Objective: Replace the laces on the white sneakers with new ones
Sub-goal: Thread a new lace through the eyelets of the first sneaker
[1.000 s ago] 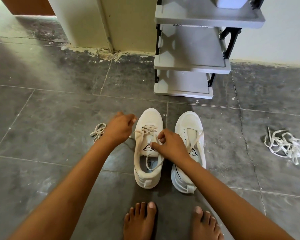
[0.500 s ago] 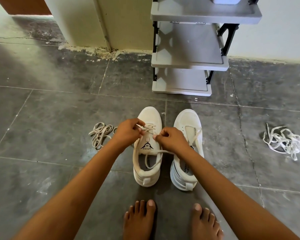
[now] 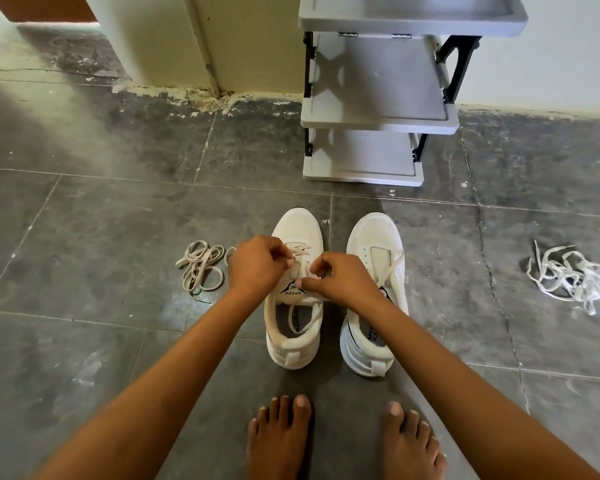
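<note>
currently left hand (image 3: pixel 257 268) and right hand (image 3: pixel 343 282) are each pinching the lace (image 3: pixel 300 249) over the left sneaker (image 3: pixel 297 226), right sneaker (image 3: pixel 374 233) sitting just beside. risk: uneven pulling could be leaving one end short, or snagging an eyelet.

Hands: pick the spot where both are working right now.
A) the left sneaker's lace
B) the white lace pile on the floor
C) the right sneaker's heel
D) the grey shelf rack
A: the left hand and right hand both sit over the left sneaker, their fingers pinching its lace.
</note>
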Available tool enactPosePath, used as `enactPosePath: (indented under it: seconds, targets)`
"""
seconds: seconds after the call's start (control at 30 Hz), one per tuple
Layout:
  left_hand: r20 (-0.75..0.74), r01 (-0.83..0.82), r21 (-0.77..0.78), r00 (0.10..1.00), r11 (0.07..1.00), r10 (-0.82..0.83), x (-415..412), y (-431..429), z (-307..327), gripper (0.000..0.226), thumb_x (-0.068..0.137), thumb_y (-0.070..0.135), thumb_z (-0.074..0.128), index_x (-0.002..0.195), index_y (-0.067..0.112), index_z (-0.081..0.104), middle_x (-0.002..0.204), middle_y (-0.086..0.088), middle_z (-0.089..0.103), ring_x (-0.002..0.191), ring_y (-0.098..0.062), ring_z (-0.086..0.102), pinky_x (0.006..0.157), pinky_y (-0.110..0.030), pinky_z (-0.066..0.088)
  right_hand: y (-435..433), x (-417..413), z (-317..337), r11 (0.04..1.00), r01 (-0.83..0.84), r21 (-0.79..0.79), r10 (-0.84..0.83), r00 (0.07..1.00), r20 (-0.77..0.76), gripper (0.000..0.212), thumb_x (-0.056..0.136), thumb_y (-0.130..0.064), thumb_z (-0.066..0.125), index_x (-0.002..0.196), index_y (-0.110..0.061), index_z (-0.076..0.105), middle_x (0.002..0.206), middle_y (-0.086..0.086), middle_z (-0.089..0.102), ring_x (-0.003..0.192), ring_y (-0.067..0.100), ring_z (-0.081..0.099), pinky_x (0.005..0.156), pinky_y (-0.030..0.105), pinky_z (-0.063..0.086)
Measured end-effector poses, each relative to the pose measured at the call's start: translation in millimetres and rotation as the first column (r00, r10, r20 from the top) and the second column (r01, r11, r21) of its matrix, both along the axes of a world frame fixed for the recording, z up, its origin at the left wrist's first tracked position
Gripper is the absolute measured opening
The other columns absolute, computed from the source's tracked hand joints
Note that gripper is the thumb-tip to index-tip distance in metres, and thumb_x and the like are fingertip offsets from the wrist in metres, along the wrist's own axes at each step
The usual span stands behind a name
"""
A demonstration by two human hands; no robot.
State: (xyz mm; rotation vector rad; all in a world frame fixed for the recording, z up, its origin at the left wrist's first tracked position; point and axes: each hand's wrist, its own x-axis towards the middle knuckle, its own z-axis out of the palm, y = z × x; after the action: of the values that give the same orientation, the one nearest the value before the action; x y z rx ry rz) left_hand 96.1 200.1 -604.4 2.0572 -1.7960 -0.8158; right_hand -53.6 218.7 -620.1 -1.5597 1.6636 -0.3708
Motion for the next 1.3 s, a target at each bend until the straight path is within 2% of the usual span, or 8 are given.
enactPosePath:
  seconds: [0.17, 0.33, 0.5, 0.63, 0.77, 0.93, 1.13, 1.3]
  targets:
    - [-0.135, -0.027, 0.039, 0.990, 0.999, 0.032, -5, 3, -4, 0.014, 0.079, 0.014, 0.072, 0.075, 0.026, 0.065, 0.077, 0.007, 0.065, 0.084, -0.013, 0.063, 0.073, -0.027, 0.048, -2, -1, 1, 0.990, 0.115, 0.086, -0.125, 0.986, 0.113, 0.019, 0.080, -0.020, 0.070, 0.096, -0.011, 0.070, 0.091, 0.003, 0.067, 0.082, 0.013, 0.059, 0.077, 0.025, 0.045]
    - [-0.057, 0.016, 0.019, 0.998, 1.000, -0.014, -14, 5, -7, 0.015, 0.081, 0.013, 0.066, 0.078, 0.027, 0.061, 0.079, 0.006, 0.063, 0.084, -0.017, 0.063, 0.072, -0.030, 0.051, -2, -3, 2, 0.953, 0.215, 0.212, -0.265, 0.933, 0.245, 0.013, 0.085, -0.011, 0.060, 0.095, -0.010, 0.069, 0.087, 0.004, 0.065, 0.075, 0.012, 0.058, 0.065, 0.020, 0.046]
    - [0.028, 0.115, 0.013, 0.993, 0.993, -0.115, -17, 5, -8, 0.018, 0.084, 0.011, 0.059, 0.091, 0.022, 0.072, 0.094, -0.001, 0.071, 0.092, -0.021, 0.063, 0.079, -0.035, 0.053, -4, -5, 4, 0.911, 0.235, 0.338, -0.353, 0.868, 0.349, 0.017, 0.085, 0.001, 0.054, 0.090, -0.011, 0.065, 0.089, 0.011, 0.064, 0.083, 0.023, 0.063, 0.082, 0.035, 0.054]
    - [0.068, 0.131, -0.021, 0.989, 0.991, -0.129, -20, 6, -8, 0.023, 0.084, 0.011, 0.056, 0.095, 0.021, 0.073, 0.093, -0.002, 0.071, 0.089, -0.022, 0.063, 0.072, -0.032, 0.051, -4, -5, 4, 0.908, 0.224, 0.354, -0.353, 0.865, 0.357, 0.018, 0.085, 0.002, 0.054, 0.090, -0.011, 0.065, 0.090, 0.012, 0.065, 0.084, 0.024, 0.063, 0.081, 0.035, 0.054]
    - [0.036, 0.124, -0.035, 0.992, 0.992, -0.123, -19, 6, -10, 0.022, 0.084, 0.010, 0.056, 0.091, 0.021, 0.073, 0.089, -0.002, 0.070, 0.082, -0.019, 0.061, 0.063, -0.025, 0.043, -3, -5, 5, 0.914, 0.200, 0.352, -0.331, 0.870, 0.365, 0.022, 0.085, -0.001, 0.057, 0.104, -0.009, 0.064, 0.100, 0.013, 0.065, 0.093, 0.029, 0.064, 0.088, 0.038, 0.054]
    - [0.000, 0.143, -0.004, 0.990, 0.990, -0.143, -19, 3, -13, 0.020, 0.084, 0.011, 0.057, 0.089, 0.022, 0.072, 0.088, -0.001, 0.070, 0.083, -0.018, 0.063, 0.070, -0.029, 0.050, -3, -6, 5, 0.916, 0.188, 0.355, -0.322, 0.871, 0.372, 0.029, 0.085, -0.002, 0.058, 0.114, -0.006, 0.064, 0.105, 0.016, 0.065, 0.094, 0.029, 0.064, 0.088, 0.037, 0.054]
    - [-0.120, -0.005, -0.070, 0.993, 0.998, -0.004, -26, 9, -16, 0.020, 0.082, 0.010, 0.060, 0.084, 0.026, 0.048, 0.068, 0.010, 0.056, 0.074, -0.020, 0.060, 0.067, -0.035, 0.052, -7, -3, 0, 0.899, 0.233, 0.371, -0.376, 0.845, 0.380, 0.013, 0.093, -0.009, 0.053, 0.098, -0.015, 0.063, 0.101, 0.013, 0.064, 0.090, 0.023, 0.062, 0.085, 0.034, 0.055]
    - [-0.162, 0.002, -0.118, 0.987, 0.993, -0.021, -24, 10, -15, 0.021, 0.081, 0.004, 0.061, 0.082, 0.020, 0.048, 0.080, 0.001, 0.065, 0.081, -0.021, 0.063, 0.083, -0.042, 0.050, -13, 5, -7, 0.934, 0.269, 0.237, -0.323, 0.917, 0.234, 0.005, 0.094, -0.016, 0.053, 0.091, -0.014, 0.057, 0.098, 0.011, 0.063, 0.086, 0.025, 0.064, 0.084, 0.039, 0.056]
